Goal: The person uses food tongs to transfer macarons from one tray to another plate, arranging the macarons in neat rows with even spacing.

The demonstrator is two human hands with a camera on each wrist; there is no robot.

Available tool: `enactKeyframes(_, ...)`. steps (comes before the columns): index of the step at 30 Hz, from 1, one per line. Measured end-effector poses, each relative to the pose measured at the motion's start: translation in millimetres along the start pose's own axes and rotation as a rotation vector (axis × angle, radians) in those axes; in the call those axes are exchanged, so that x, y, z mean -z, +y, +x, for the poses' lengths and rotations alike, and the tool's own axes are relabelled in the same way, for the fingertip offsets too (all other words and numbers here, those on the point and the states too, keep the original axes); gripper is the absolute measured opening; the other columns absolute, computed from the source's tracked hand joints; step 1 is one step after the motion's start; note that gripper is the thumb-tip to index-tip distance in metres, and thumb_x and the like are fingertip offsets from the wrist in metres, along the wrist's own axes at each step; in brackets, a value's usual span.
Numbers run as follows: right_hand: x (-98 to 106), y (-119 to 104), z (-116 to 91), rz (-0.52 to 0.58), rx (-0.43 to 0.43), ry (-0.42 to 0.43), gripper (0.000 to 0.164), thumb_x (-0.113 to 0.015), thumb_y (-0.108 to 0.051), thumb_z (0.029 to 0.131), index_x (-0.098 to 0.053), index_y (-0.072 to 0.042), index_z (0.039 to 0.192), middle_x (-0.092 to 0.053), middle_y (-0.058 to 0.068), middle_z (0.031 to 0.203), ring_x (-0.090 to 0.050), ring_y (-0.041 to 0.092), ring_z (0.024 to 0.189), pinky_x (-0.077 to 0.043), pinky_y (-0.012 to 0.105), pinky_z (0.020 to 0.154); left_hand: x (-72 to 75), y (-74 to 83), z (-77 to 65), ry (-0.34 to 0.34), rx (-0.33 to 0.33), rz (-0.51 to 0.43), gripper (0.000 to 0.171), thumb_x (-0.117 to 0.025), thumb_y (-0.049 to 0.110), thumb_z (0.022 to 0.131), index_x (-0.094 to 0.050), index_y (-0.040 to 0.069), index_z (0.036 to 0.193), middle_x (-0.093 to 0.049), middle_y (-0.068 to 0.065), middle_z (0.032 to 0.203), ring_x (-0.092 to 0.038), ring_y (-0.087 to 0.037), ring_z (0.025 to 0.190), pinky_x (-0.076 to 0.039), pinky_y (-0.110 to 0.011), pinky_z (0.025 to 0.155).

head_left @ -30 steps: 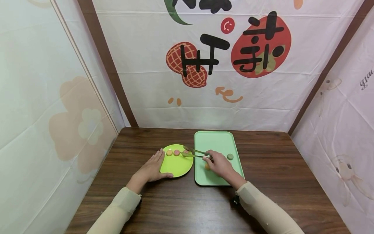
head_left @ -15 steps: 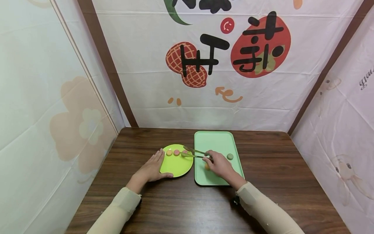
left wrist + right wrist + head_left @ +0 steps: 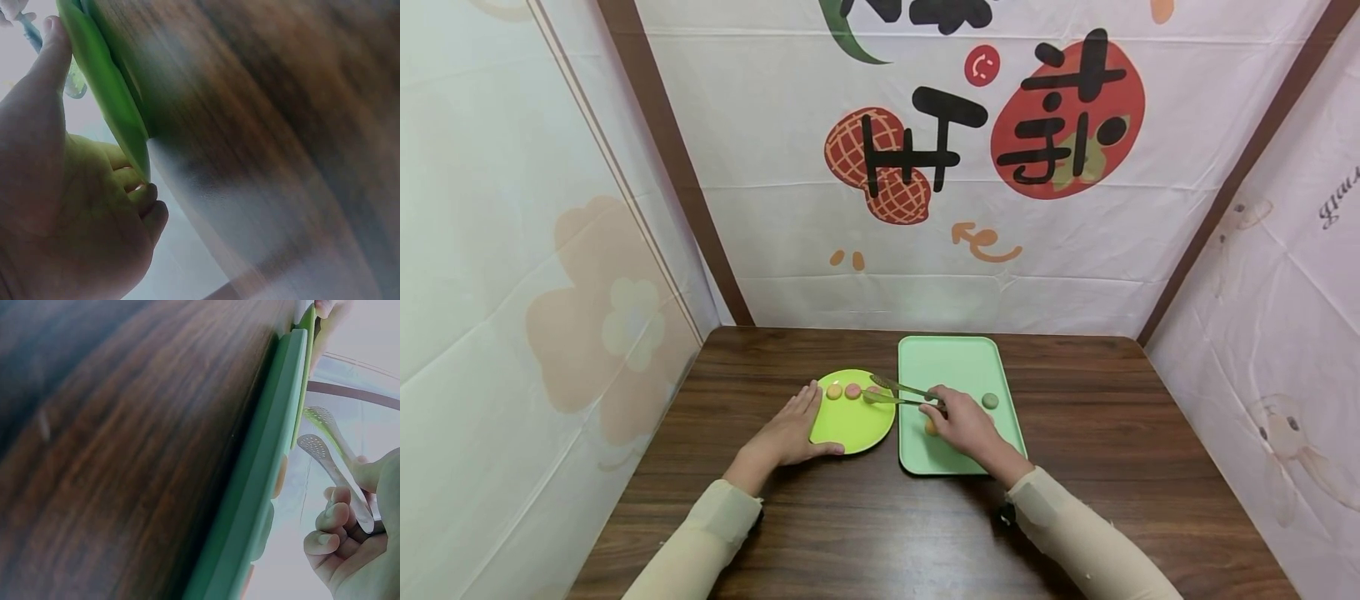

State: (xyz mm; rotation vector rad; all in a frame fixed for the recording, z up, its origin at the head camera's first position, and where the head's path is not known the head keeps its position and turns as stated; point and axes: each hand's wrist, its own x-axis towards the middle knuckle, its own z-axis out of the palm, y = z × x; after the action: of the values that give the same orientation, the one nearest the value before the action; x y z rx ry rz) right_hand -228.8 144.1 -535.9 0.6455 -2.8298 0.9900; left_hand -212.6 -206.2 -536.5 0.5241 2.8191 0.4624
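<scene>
My left hand (image 3: 792, 427) rests at the near-left rim of a lime-green plate (image 3: 852, 432), its fingers along the left side and its thumb at the front edge. On the plate sit an orange-yellow macaron (image 3: 834, 391), a pink macaron (image 3: 852, 390) and a second pink macaron (image 3: 872, 391), which the tongs partly cover. My right hand (image 3: 964, 421) holds metal tongs (image 3: 892, 399) above the tray, their tips reaching over the plate. In the right wrist view, the perforated ends of the tongs (image 3: 314, 447) stand apart with nothing visible between them.
A mint-green tray (image 3: 951, 354) lies right beside the plate. It bears a green macaron (image 3: 990, 401), a yellow macaron (image 3: 931, 427) and a pale one mostly hidden by my right hand. Both stand on a dark wooden table (image 3: 880, 533), with printed cloth walls (image 3: 775, 208) around it.
The pink macaron by the tongs' tips sits very slightly farther left than a second ago. Both hands, the plate and the tray keep their places.
</scene>
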Motion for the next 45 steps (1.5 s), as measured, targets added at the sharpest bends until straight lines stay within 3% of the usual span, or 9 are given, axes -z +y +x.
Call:
enactKeyframes(8,6.9,0.6,-6.4,0.061,0.012,0.018,0.033,-0.070,-0.029,0.107,-0.071,-0.003,0.128,-0.076,0.004,0.095,-0.069,0.013,0.079,-0.058,0.037,0.066,-1.2,-0.8,0.6,0.004,0.000,-0.002,0.127,-0.072,0.072,0.092,-0.012,-0.011,0.167,-0.007,-0.030,0.176,-0.012,-0.044,0.164,-0.018,-0.054,0.134)
enactKeyframes(18,17.1,11.6,-16.7,0.098,-0.006,0.015,0.034,-0.068,-0.029,0.109,-0.070,-0.002,0.129,-0.062,-0.006,0.072,-0.044,0.007,0.055,-0.037,0.027,0.050,-0.6,-0.7,1.5,0.002,0.001,-0.003,0.127,-0.072,0.071,0.092,-0.012,-0.012,0.167,-0.007,-0.031,0.176,-0.012,-0.044,0.164,-0.017,-0.055,0.134)
enactKeyframes(22,22.7,14.8,-21.4,0.107,-0.009,0.012,0.029,-0.068,-0.028,0.109,-0.072,-0.004,0.126,-0.063,-0.003,0.070,-0.040,0.006,0.052,-0.034,0.026,0.049,-1.3,-1.3,2.2,-0.002,0.007,0.000,0.127,-0.072,0.072,0.092,-0.011,-0.011,0.167,-0.006,-0.030,0.176,-0.011,-0.043,0.164,-0.017,-0.054,0.134)
enactKeyframes(28,29.8,19.7,-29.1,0.114,0.014,0.046,0.025,-0.071,-0.022,0.107,-0.073,-0.003,0.123,-0.075,0.007,0.089,-0.051,0.008,0.061,-0.045,0.028,0.056,-2.2,-1.0,2.7,-0.003,0.011,-0.008,0.128,-0.071,0.073,0.092,-0.011,-0.011,0.167,-0.005,-0.029,0.177,-0.011,-0.043,0.165,-0.016,-0.054,0.134)
enactKeyframes(34,34.9,24.9,-40.1,0.082,0.000,0.065,0.034,-0.069,-0.026,0.108,-0.072,-0.004,0.134,-0.074,0.003,0.105,-0.067,0.009,0.080,-0.056,0.032,0.067,-4.1,-2.0,3.0,0.000,0.014,-0.004,0.129,-0.071,0.074,0.091,-0.011,-0.010,0.168,-0.004,-0.029,0.177,-0.010,-0.043,0.165,-0.016,-0.053,0.134)
enactKeyframes(39,39.8,31.3,-48.0,0.115,0.024,0.068,0.037,-0.068,-0.026,0.109,-0.070,-0.005,0.139,-0.074,0.008,0.130,-0.073,0.012,0.090,-0.059,0.031,0.071,-4.6,-2.2,2.9,0.001,0.009,-0.006,0.129,-0.070,0.075,0.091,-0.011,-0.011,0.167,-0.004,-0.029,0.177,-0.009,-0.043,0.165,-0.016,-0.054,0.134)
enactKeyframes(41,42.5,33.5,-50.6,0.121,0.038,0.078,0.034,-0.068,-0.025,0.108,-0.072,-0.005,0.136,-0.076,0.007,0.120,-0.069,0.010,0.078,-0.054,0.029,0.064,-4.2,-2.0,3.0,0.000,0.007,-0.008,0.129,-0.070,0.075,0.091,-0.011,-0.011,0.167,-0.004,-0.029,0.177,-0.009,-0.043,0.165,-0.016,-0.054,0.134)
enactKeyframes(43,44.7,35.7,-52.4,0.122,0.047,0.086,0.029,-0.068,-0.026,0.108,-0.074,-0.006,0.129,-0.075,0.002,0.097,-0.058,0.007,0.064,-0.047,0.027,0.056,-3.6,-2.0,3.1,0.001,0.006,-0.007,0.129,-0.070,0.074,0.091,-0.011,-0.011,0.167,-0.004,-0.029,0.177,-0.009,-0.043,0.165,-0.016,-0.054,0.134)
enactKeyframes(45,46.8,37.9,-54.2,0.115,0.046,0.094,0.022,-0.069,-0.027,0.108,-0.075,-0.010,0.120,-0.060,-0.005,0.073,-0.044,0.005,0.056,-0.038,0.025,0.051,-3.2,-2.0,3.3,0.002,0.007,-0.007,0.129,-0.071,0.074,0.092,-0.011,-0.011,0.167,-0.004,-0.030,0.177,-0.010,-0.043,0.165,-0.016,-0.054,0.134)
